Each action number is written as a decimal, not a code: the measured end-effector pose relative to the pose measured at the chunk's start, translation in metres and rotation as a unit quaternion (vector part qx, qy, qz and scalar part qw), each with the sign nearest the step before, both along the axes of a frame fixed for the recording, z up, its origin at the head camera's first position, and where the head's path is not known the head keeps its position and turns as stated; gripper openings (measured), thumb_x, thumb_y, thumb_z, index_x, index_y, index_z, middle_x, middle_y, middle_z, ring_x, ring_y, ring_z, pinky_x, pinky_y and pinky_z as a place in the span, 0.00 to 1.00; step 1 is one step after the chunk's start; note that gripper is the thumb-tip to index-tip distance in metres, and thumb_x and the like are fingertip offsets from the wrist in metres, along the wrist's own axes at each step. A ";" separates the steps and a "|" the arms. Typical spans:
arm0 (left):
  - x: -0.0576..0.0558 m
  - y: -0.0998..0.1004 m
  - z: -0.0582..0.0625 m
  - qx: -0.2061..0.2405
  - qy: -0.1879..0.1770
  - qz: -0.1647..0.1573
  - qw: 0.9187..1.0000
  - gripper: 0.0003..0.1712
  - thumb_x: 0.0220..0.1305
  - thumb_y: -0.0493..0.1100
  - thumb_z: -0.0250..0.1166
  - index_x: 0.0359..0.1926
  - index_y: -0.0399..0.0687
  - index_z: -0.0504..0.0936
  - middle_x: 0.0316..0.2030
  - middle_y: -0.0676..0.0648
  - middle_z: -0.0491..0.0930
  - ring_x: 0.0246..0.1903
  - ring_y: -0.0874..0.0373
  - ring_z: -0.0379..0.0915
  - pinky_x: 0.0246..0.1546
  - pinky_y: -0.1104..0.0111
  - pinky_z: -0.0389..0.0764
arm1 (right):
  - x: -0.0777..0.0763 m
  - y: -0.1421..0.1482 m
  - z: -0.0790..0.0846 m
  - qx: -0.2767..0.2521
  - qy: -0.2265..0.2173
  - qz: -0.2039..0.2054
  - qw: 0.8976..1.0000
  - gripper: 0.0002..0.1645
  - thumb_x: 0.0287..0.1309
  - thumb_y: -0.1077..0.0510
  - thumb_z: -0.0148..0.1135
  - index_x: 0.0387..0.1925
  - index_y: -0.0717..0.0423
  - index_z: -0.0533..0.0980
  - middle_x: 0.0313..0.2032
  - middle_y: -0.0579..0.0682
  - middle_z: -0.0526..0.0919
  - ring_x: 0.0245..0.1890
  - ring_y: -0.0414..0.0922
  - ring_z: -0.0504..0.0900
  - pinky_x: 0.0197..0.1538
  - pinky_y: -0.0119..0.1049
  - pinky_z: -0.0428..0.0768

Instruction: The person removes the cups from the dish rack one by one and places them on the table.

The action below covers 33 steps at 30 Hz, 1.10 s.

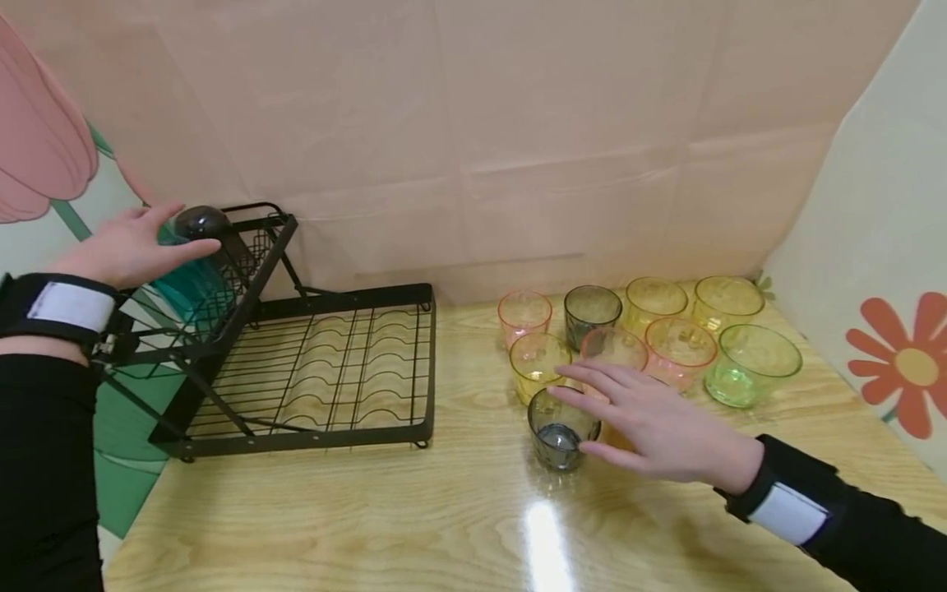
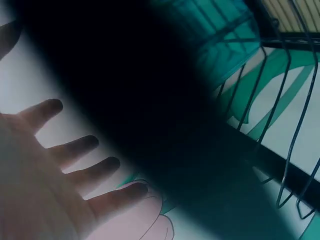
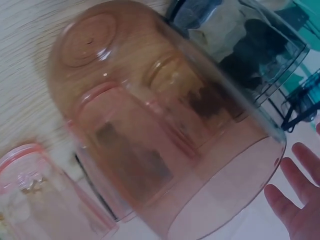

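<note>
My left hand [image 1: 129, 247] is at the upper tier of a black dish rack [image 1: 307, 440], fingers spread. By its thumb are a teal glass [image 1: 188, 288] and a dark, rounded glass [image 1: 203, 222] in the wire basket. In the left wrist view the hand [image 2: 50, 175] has its fingers apart, and a dark blurred shape hides much beyond. My right hand [image 1: 658, 419] is over the front glasses with extended fingers, beside a grey glass [image 1: 562, 432]. In the right wrist view an amber glass [image 3: 120, 65] fills the middle; the right hand's fingers [image 3: 302, 175] are beyond its rim.
Behind the right hand stand several tumblers: yellow [image 1: 540, 362], pink [image 1: 525, 316], dark grey [image 1: 592, 316], and green [image 1: 750, 366]. The rack's lower tier has wavy wires [image 1: 321, 370]. A pink backdrop [image 1: 518, 164] rises behind the wooden table [image 1: 333, 518].
</note>
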<state>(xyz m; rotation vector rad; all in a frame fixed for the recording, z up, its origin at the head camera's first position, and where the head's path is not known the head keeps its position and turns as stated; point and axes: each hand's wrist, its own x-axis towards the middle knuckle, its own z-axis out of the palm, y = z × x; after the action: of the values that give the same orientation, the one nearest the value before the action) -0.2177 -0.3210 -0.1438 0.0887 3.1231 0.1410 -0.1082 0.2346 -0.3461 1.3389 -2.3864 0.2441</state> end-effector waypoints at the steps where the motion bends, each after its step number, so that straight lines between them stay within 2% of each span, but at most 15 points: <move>1: -0.001 -0.001 -0.001 0.002 -0.017 -0.003 1.000 0.56 0.67 0.71 0.44 0.75 0.35 0.34 0.66 0.16 0.37 0.60 0.16 0.39 0.54 0.28 0.49 | 0.000 -0.002 0.000 -0.001 0.000 0.004 1.000 0.36 0.69 0.37 0.47 0.71 0.49 0.63 0.68 0.55 0.64 0.67 0.54 0.62 0.61 0.54 0.66; 4: -0.003 -0.004 -0.006 -0.001 -0.063 -0.018 0.998 0.57 0.68 0.71 0.44 0.74 0.33 0.34 0.65 0.14 0.37 0.61 0.17 0.36 0.54 0.28 0.48 | 0.001 -0.007 -0.001 -0.001 -0.002 0.008 1.000 0.36 0.69 0.37 0.46 0.71 0.50 0.63 0.68 0.54 0.64 0.68 0.54 0.61 0.61 0.55 0.65; 6: -0.004 -0.008 -0.010 -0.004 -0.081 -0.028 0.996 0.56 0.68 0.71 0.44 0.73 0.31 0.35 0.64 0.13 0.38 0.61 0.17 0.36 0.54 0.28 0.49 | 0.001 -0.010 -0.001 0.000 -0.003 0.011 1.000 0.36 0.69 0.37 0.46 0.71 0.50 0.64 0.68 0.54 0.64 0.68 0.54 0.61 0.62 0.55 0.65; 11: -0.005 -0.015 -0.014 -0.012 -0.073 -0.026 0.997 0.51 0.68 0.67 0.48 0.70 0.29 0.48 0.61 0.12 0.46 0.58 0.17 0.45 0.50 0.31 0.58 | 0.000 -0.018 0.000 0.002 -0.004 0.020 1.000 0.36 0.68 0.38 0.49 0.70 0.51 0.64 0.68 0.54 0.64 0.67 0.54 0.61 0.66 0.51 0.59; 13: -0.004 -0.018 -0.016 -0.006 -0.064 -0.020 0.998 0.46 0.68 0.63 0.52 0.66 0.28 0.51 0.56 0.14 0.56 0.48 0.22 0.61 0.42 0.38 0.68 | 0.000 -0.022 0.001 0.004 -0.005 0.027 1.000 0.36 0.68 0.38 0.51 0.70 0.51 0.64 0.68 0.55 0.65 0.67 0.53 0.62 0.67 0.51 0.58; 15: -0.003 -0.021 -0.018 0.004 -0.059 -0.020 0.998 0.42 0.68 0.59 0.55 0.63 0.27 0.52 0.49 0.16 0.61 0.33 0.33 0.69 0.31 0.47 0.73 | 0.000 -0.025 0.002 0.007 -0.007 0.030 1.000 0.36 0.66 0.39 0.53 0.70 0.51 0.64 0.67 0.54 0.66 0.67 0.52 0.63 0.66 0.52 0.59; 17: -0.002 -0.022 -0.019 0.018 -0.059 -0.018 0.998 0.40 0.68 0.54 0.57 0.62 0.27 0.52 0.43 0.20 0.63 0.20 0.45 0.67 0.22 0.56 0.70 | 0.001 -0.028 0.003 0.010 -0.010 0.028 1.000 0.37 0.65 0.39 0.55 0.70 0.49 0.64 0.67 0.54 0.66 0.67 0.51 0.63 0.65 0.54 0.62; 19: -0.002 -0.023 -0.020 0.030 -0.058 -0.019 0.998 0.39 0.68 0.52 0.58 0.62 0.27 0.52 0.40 0.22 0.63 0.15 0.52 0.62 0.19 0.61 0.67 | 0.001 -0.030 0.003 0.015 -0.010 0.026 1.000 0.37 0.65 0.39 0.55 0.71 0.48 0.64 0.67 0.53 0.66 0.67 0.51 0.63 0.63 0.56 0.63; 24: -0.003 -0.024 -0.020 0.024 -0.052 -0.031 0.998 0.37 0.69 0.51 0.58 0.61 0.26 0.52 0.41 0.20 0.62 0.18 0.49 0.65 0.20 0.60 0.68 | 0.001 -0.036 0.004 0.024 0.002 0.030 0.999 0.37 0.66 0.37 0.52 0.71 0.48 0.63 0.68 0.52 0.65 0.67 0.51 0.62 0.63 0.56 0.63; 27: -0.003 -0.026 -0.018 0.013 -0.042 -0.037 0.998 0.37 0.69 0.51 0.58 0.60 0.26 0.52 0.47 0.16 0.58 0.32 0.34 0.67 0.29 0.50 0.71 | 0.001 -0.038 0.006 0.028 0.007 0.032 0.999 0.37 0.66 0.38 0.52 0.71 0.48 0.63 0.69 0.51 0.64 0.67 0.50 0.62 0.63 0.55 0.63; 31: -0.001 -0.025 -0.010 -0.005 -0.007 -0.043 0.999 0.33 0.69 0.47 0.58 0.58 0.26 0.54 0.50 0.14 0.58 0.46 0.21 0.59 0.40 0.37 0.66 | 0.000 -0.041 0.009 0.029 0.010 0.039 0.999 0.36 0.67 0.37 0.50 0.71 0.47 0.63 0.69 0.52 0.64 0.67 0.51 0.62 0.62 0.56 0.64; 33: 0.000 -0.023 -0.004 -0.010 0.020 -0.046 0.999 0.31 0.68 0.45 0.60 0.56 0.26 0.56 0.45 0.16 0.63 0.42 0.24 0.63 0.37 0.39 0.67 | -0.001 -0.043 0.012 0.027 0.017 0.047 0.998 0.37 0.67 0.37 0.50 0.71 0.49 0.63 0.68 0.53 0.65 0.66 0.52 0.63 0.60 0.58 0.66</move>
<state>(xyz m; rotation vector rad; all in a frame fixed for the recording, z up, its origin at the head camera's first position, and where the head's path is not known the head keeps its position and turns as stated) -0.2173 -0.3442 -0.1477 0.2372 3.1522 0.1091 -0.1094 0.1917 -0.3337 1.4714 -2.3203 0.1834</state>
